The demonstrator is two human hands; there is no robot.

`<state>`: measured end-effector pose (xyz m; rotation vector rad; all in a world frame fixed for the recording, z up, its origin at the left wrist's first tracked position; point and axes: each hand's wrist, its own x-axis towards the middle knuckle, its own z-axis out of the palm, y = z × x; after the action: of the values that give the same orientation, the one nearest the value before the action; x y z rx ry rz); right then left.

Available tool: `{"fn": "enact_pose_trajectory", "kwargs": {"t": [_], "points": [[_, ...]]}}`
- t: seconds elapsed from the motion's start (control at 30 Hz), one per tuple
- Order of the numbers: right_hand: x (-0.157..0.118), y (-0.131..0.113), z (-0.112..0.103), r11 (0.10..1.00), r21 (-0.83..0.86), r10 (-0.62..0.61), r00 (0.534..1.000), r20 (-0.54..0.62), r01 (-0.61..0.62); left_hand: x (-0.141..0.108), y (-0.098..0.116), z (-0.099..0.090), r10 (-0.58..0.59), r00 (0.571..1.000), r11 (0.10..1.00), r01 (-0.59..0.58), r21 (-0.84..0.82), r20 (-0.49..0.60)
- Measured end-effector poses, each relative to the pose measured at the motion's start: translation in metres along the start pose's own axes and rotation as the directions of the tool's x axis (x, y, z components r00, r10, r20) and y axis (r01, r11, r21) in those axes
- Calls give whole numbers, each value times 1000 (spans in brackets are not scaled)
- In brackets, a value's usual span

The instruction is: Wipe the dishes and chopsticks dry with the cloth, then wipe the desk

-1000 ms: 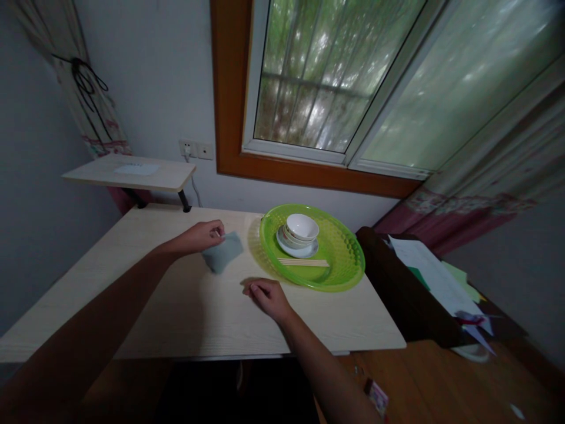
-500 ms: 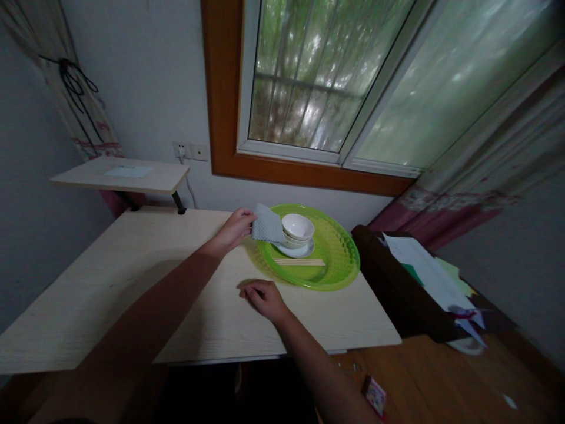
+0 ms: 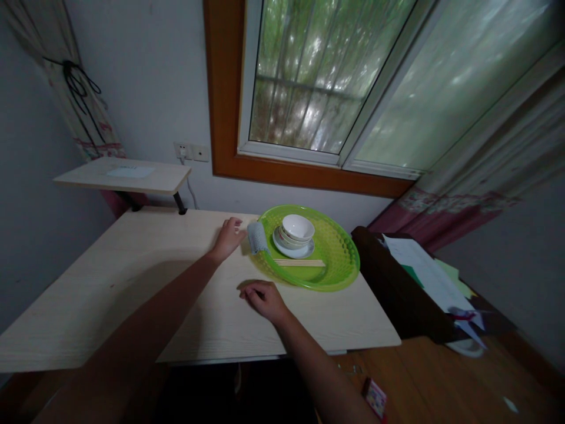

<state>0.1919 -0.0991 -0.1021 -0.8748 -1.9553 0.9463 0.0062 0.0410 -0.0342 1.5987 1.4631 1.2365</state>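
A grey cloth (image 3: 258,237) hangs over the left rim of the green tray (image 3: 342,259). Just left of it, my left hand (image 3: 229,237) is off the cloth, fingers apart and holding nothing. Inside the tray, stacked white bowls (image 3: 298,228) stand on a white plate (image 3: 293,252). Light chopsticks (image 3: 300,262) lie in front of the plate. My right hand (image 3: 263,297) rests on the table in front of the tray with its fingers curled; whether anything is inside them is hidden.
The pale table (image 3: 212,335) carries a raised shelf (image 3: 123,176) at its back left. Right of the table, papers (image 3: 424,265) lie on a dark brown piece of furniture (image 3: 384,282). A small pink box (image 3: 375,397) is on the floor.
My left hand has let go of the grey cloth and moved left, its fingers opening. The cloth has dropped from beside the bowls onto the tray's left rim. My right hand has not moved.
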Motion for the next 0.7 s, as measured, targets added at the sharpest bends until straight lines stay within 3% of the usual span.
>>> {"fn": "enact_pose_trajectory", "kwargs": {"t": [0.07, 0.13, 0.2, 0.27, 0.5, 0.6, 0.7], "points": [[0, -1, 0, 1000, 1, -3, 1000, 1, 3, -2, 6, -5, 258, 964, 939, -265, 219, 60], [0, -1, 0, 1000, 10, -4, 1000, 1, 4, -5, 14, -9, 424, 881, 812, -473, 342, 211], [0, 0, 0, 1000, 19, -5, 1000, -1, 5, -8, 21, -10, 492, 795, 699, -603, 384, 355], [-1, 1, 1, 1000, 17, -5, 1000, -4, 5, -10, 24, -9, 499, 749, 645, -657, 389, 437], [-2, 1, 0, 1000, -7, -4, 1000, -30, 3, -10, 21, -7, 483, 749, 624, -658, 422, 453], [-2, -1, 0, 997, -62, -46, 997, -66, 42, -16, 17, -16, 496, 764, 624, -644, 442, 413], [-3, -8, 2, 978, -165, -144, 987, -73, 130, -25, -6, -33, 483, 805, 641, -593, 487, 344]]}}
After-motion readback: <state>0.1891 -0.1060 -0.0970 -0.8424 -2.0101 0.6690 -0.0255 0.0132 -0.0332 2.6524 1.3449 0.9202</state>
